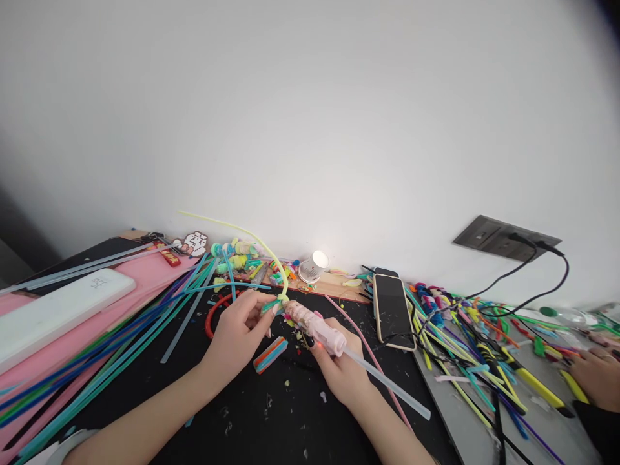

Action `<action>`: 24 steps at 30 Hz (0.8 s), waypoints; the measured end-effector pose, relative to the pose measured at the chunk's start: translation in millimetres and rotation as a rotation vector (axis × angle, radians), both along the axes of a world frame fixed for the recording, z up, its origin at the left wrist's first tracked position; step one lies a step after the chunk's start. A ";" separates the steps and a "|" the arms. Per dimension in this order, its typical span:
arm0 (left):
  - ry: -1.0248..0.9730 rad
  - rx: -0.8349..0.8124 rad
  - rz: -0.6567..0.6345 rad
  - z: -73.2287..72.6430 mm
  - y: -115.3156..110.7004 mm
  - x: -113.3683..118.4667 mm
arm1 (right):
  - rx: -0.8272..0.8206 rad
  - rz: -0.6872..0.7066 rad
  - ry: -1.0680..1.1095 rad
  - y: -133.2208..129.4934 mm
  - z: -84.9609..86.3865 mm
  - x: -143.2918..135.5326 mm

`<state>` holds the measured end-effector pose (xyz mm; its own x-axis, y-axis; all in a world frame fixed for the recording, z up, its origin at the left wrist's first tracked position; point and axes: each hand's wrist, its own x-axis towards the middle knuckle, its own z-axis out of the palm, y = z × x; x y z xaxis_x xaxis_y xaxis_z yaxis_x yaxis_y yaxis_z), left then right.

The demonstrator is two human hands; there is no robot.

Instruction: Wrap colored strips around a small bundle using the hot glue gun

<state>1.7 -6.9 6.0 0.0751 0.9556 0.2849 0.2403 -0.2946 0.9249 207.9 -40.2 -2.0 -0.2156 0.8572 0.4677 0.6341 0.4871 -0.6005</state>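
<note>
In my right hand is a pale pink hot glue gun, fingers wrapped round it, its nozzle pointing up and left. A translucent glue stick juts from its rear end. My left hand pinches a small green piece together with a pale yellow pipe cleaner, which arches up and to the left. The nozzle is right at the pinched fingertips; whether it touches the piece I cannot tell. Just below lies a short orange, white and blue striped bundle on the black mat.
Long pipe cleaners and a white case lie at left. A paper cup stands by the wall, and a phone lies right of it. Farther right are yellow-handled pliers, cords and another person's hand.
</note>
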 end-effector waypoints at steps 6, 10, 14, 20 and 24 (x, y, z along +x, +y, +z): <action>0.029 0.039 -0.009 -2.1 0.5 0.7 | 0.026 -0.003 0.002 0.2 -0.1 -0.5; 0.045 0.061 -0.001 -4.8 1.3 0.0 | 0.028 -0.016 -0.006 0.5 -1.3 -0.1; 0.000 0.009 0.017 -3.7 1.5 0.3 | 0.015 -0.015 -0.008 0.1 -1.4 0.5; -0.079 -0.100 0.063 2.1 2.9 0.4 | 0.004 0.008 -0.011 -0.5 -0.2 0.0; -0.085 -0.140 0.090 3.3 4.2 -1.2 | 0.007 0.016 -0.009 0.0 -0.5 -0.2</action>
<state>0.6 -2.7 9.2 -0.0310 0.9881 0.1507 0.1787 -0.1429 0.9735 207.7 -40.2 -2.5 -0.2332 0.8502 0.4720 0.6314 0.5015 -0.5915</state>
